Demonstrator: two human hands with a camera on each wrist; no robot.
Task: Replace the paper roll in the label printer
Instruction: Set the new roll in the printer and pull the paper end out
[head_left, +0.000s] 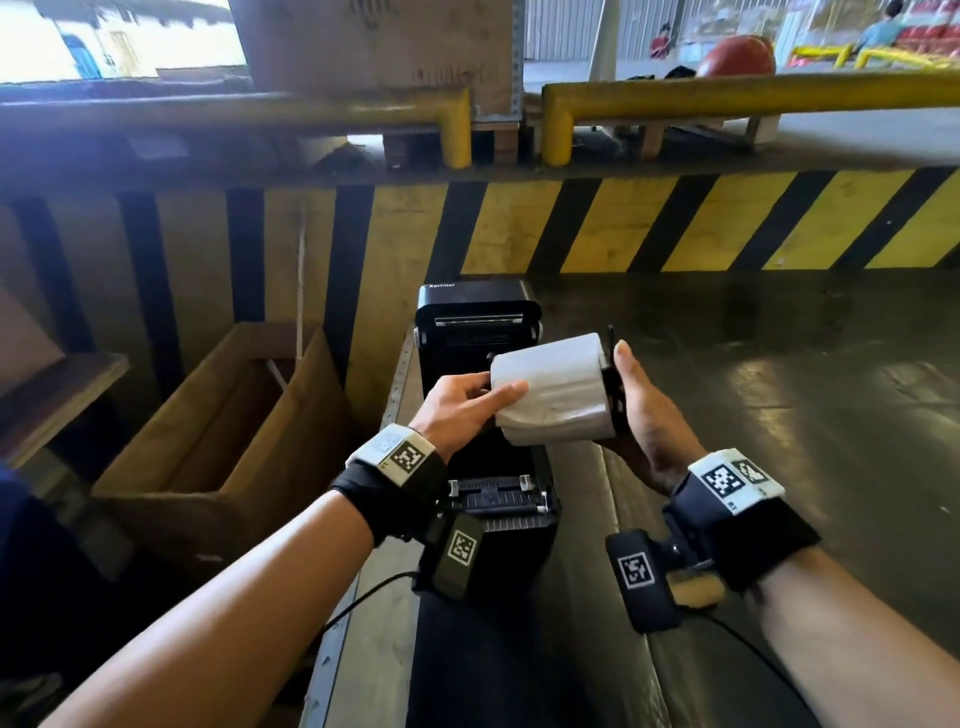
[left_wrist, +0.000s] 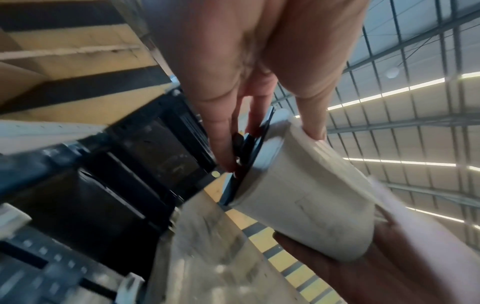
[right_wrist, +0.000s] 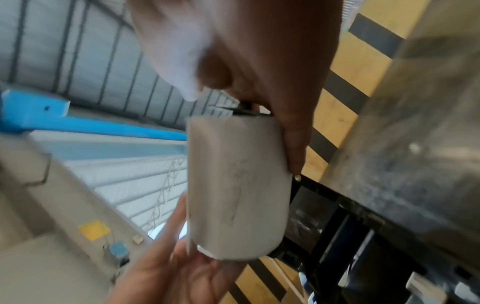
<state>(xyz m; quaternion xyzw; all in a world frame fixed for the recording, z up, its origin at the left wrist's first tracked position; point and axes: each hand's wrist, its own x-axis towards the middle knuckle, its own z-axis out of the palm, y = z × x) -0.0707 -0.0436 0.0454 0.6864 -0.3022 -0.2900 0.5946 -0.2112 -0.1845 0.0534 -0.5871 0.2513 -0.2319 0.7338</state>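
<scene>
A white paper roll (head_left: 553, 389) on a black spindle holder (head_left: 615, 387) is held in the air above the open black label printer (head_left: 480, 332). My left hand (head_left: 462, 405) grips the roll's left end, thumb on top (left_wrist: 311, 115) and fingers on the black end piece (left_wrist: 241, 148). My right hand (head_left: 647, 410) cups the right end, fingers under the roll (right_wrist: 293, 144). The printer's lid stands up at the back and its front feed part (head_left: 498, 499) lies below my wrists. The roll (right_wrist: 236, 187) fills the middle of the right wrist view.
The printer sits on a narrow metal-edged bench (head_left: 363, 597). An open cardboard box (head_left: 234, 431) stands at the left. A yellow-and-black striped wall (head_left: 623, 223) with yellow rails (head_left: 727, 93) runs behind. Dark floor (head_left: 805, 389) lies at the right.
</scene>
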